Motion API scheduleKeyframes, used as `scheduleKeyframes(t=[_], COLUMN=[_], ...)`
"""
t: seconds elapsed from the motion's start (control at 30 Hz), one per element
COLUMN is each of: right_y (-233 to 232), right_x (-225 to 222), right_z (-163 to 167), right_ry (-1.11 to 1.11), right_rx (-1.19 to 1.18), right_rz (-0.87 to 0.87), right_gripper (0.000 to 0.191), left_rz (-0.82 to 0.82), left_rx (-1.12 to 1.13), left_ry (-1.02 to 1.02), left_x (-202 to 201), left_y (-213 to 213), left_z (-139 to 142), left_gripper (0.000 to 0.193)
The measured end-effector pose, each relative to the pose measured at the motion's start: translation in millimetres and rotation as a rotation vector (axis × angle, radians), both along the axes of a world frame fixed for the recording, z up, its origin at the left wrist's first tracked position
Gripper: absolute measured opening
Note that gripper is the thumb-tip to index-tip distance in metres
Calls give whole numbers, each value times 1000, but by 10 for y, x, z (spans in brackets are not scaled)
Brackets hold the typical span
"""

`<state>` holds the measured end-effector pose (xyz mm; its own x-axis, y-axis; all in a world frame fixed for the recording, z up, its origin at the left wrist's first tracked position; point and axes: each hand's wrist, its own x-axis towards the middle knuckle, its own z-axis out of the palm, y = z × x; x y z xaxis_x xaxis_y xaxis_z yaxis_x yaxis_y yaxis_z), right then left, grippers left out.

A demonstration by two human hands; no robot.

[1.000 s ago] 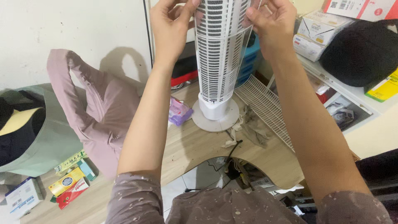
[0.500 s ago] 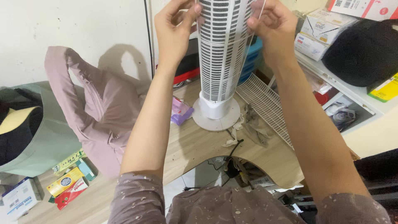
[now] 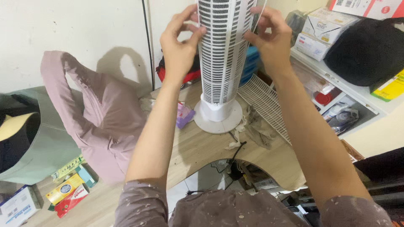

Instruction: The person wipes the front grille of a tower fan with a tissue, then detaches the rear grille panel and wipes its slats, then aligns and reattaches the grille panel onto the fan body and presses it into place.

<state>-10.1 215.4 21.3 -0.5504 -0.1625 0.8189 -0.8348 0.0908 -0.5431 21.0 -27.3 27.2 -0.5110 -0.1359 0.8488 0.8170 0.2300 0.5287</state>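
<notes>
A thin white cord is pinched by both hands around the tower fan between them; it is not yet tied.

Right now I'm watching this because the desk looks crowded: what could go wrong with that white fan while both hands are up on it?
Both hands, the left hand and right hand, pinch the tower fan high up, far above its round base, so a sideways push might tip it. The base stands near the desk's cut-out edge. A black cord trails off that edge and could snag. The wire rack lies close beside the base.
</notes>
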Motion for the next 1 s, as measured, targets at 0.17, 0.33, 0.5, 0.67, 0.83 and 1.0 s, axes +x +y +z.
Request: scheduleKeyframes(t=[0.17, 0.33, 0.5, 0.67, 0.83, 1.0], right_y=[-86, -158, -183, -153, -133, -158], right_x=[-56, -115, -130, -179, -183, -105], right_z=[-32, 5, -9, -43, -62, -53], right_ry=[-102, -97, -84, -138, -111, -94], right_rx=[-203, -150, -181, -163, -134, -126], right_rz=[170, -25, 30, -54, -104, -162], right_gripper=[63, 66, 71, 62, 53, 53], left_rz=[83, 95, 162, 181, 209, 180], left_rx=[64, 131, 131, 109, 88, 153], left_ry=[3, -48, -119, -125, -107, -110], left_x=[16, 15, 33, 37, 40, -49], left_y=[119, 160, 168, 182, 204, 163], left_z=[-101, -32, -20, -12, -30, -93], left_gripper=[49, 43, 40, 41, 36, 30])
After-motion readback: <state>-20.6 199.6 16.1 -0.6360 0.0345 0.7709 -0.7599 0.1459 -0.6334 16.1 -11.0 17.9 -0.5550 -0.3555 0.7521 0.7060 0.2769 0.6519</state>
